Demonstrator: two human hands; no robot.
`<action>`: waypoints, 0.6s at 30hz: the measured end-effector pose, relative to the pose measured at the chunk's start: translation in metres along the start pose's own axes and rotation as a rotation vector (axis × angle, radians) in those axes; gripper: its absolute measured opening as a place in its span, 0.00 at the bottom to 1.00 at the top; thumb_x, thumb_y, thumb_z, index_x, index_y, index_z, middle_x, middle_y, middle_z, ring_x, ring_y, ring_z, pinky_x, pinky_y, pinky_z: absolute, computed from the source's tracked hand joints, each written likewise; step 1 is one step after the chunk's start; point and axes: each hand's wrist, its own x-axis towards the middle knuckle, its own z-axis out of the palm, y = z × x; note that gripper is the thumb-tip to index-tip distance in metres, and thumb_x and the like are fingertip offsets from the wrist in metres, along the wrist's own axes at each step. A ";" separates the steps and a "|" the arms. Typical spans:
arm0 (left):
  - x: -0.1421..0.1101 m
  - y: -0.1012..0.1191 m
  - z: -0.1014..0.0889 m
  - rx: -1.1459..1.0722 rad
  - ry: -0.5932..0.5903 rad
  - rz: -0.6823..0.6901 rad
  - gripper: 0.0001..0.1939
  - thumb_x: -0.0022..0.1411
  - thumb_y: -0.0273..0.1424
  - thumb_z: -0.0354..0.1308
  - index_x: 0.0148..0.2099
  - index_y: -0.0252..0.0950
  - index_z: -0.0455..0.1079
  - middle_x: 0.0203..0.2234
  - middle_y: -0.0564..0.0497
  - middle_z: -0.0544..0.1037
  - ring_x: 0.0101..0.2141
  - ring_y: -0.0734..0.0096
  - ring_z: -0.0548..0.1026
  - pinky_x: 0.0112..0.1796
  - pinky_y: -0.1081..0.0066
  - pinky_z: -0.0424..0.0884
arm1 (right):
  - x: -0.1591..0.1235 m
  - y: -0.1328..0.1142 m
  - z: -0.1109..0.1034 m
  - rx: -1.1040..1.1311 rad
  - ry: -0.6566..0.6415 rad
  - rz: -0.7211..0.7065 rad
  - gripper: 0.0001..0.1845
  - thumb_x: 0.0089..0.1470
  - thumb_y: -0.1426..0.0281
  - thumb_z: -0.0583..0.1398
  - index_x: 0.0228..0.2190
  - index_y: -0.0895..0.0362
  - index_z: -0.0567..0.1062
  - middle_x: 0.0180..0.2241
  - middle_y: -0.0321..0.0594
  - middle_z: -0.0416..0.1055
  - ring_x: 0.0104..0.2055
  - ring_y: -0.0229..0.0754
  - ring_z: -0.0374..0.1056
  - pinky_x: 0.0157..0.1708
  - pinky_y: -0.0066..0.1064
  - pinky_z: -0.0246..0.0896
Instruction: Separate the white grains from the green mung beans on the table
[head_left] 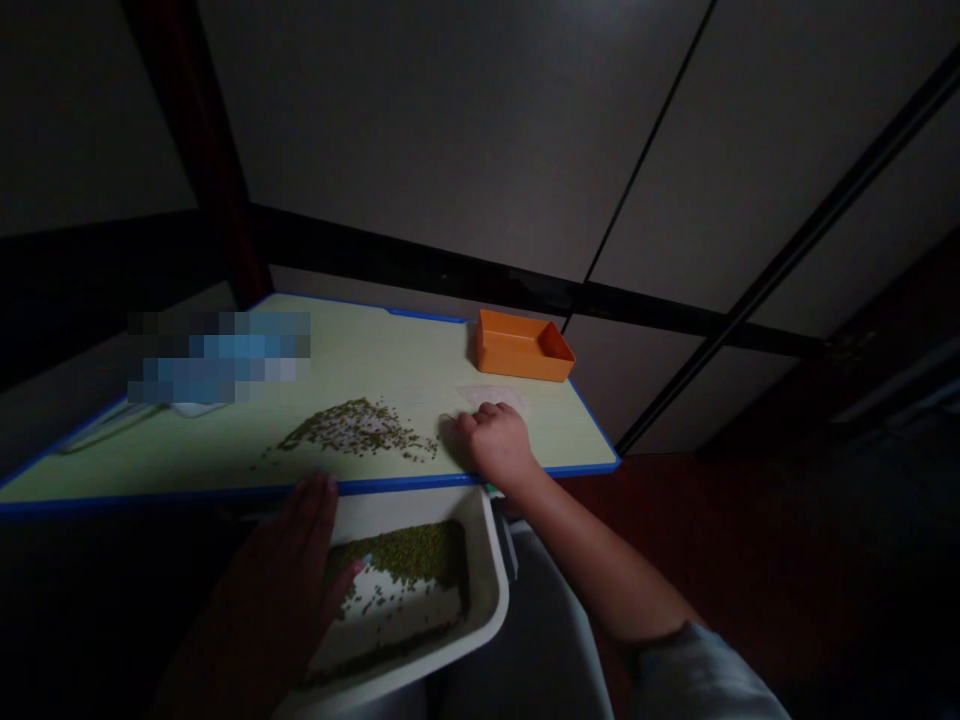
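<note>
My left hand (300, 570) grips the left rim of a white tray (491, 590), thumb inside it, holding it just under the table's front edge. The tray holds a heap of small green beans (409, 555). On the pale green table (375, 350) lies a scattered pile of the same green beans (352, 430). My right hand (495, 440) rests on the table to the right of that pile, fingers curled down against the surface with the knuckles up. Whether anything lies under its fingers is hidden.
An empty orange box (523, 347) stands at the table's back right corner. A faint pale patch (491, 398) lies just beyond my right hand. A white object sits at the back left below a blurred patch. The table has a blue edge (225, 492).
</note>
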 end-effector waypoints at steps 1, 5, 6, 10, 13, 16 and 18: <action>0.000 0.000 -0.001 0.003 -0.004 0.001 0.40 0.64 0.45 0.39 0.69 0.25 0.35 0.63 0.28 0.59 0.61 0.43 0.63 0.53 0.50 0.66 | 0.003 0.003 0.000 -0.005 -0.018 0.019 0.09 0.61 0.71 0.56 0.33 0.59 0.77 0.28 0.46 0.77 0.36 0.43 0.71 0.33 0.32 0.55; 0.001 0.001 0.001 0.013 -0.009 -0.012 0.40 0.64 0.46 0.39 0.69 0.24 0.37 0.62 0.28 0.61 0.61 0.45 0.62 0.53 0.52 0.66 | 0.014 0.016 0.000 0.007 -0.052 0.112 0.16 0.64 0.67 0.53 0.35 0.60 0.78 0.31 0.50 0.77 0.36 0.44 0.72 0.35 0.32 0.57; 0.001 0.001 0.002 0.013 -0.004 -0.016 0.41 0.64 0.47 0.39 0.69 0.24 0.38 0.62 0.29 0.62 0.61 0.45 0.63 0.53 0.52 0.66 | 0.016 0.020 -0.001 0.016 -0.058 0.137 0.17 0.65 0.66 0.52 0.36 0.60 0.79 0.31 0.50 0.77 0.35 0.43 0.72 0.35 0.32 0.57; -0.001 -0.001 0.006 0.014 0.025 0.001 0.41 0.64 0.48 0.40 0.68 0.23 0.40 0.62 0.28 0.62 0.60 0.45 0.64 0.53 0.53 0.66 | 0.016 0.036 -0.009 0.046 -0.078 0.293 0.18 0.65 0.62 0.52 0.37 0.57 0.79 0.32 0.47 0.77 0.34 0.43 0.72 0.31 0.30 0.55; -0.003 -0.002 0.005 0.034 0.055 0.018 0.41 0.64 0.48 0.39 0.68 0.23 0.41 0.62 0.28 0.62 0.59 0.45 0.66 0.52 0.53 0.66 | 0.007 0.039 -0.017 0.068 -0.078 0.362 0.18 0.65 0.60 0.52 0.37 0.55 0.78 0.33 0.44 0.77 0.32 0.42 0.71 0.29 0.30 0.52; -0.003 -0.001 0.003 0.034 0.043 0.016 0.41 0.64 0.49 0.39 0.68 0.23 0.41 0.62 0.29 0.61 0.60 0.46 0.64 0.53 0.53 0.66 | -0.010 0.030 -0.022 0.076 -0.040 0.265 0.18 0.65 0.61 0.52 0.34 0.55 0.78 0.30 0.43 0.76 0.31 0.41 0.70 0.30 0.31 0.51; -0.002 -0.001 0.002 0.020 0.023 0.002 0.41 0.64 0.49 0.39 0.68 0.23 0.42 0.63 0.30 0.60 0.61 0.47 0.63 0.54 0.54 0.66 | -0.022 0.021 -0.023 0.086 0.038 0.103 0.18 0.65 0.63 0.53 0.31 0.56 0.78 0.27 0.42 0.75 0.30 0.41 0.68 0.31 0.32 0.50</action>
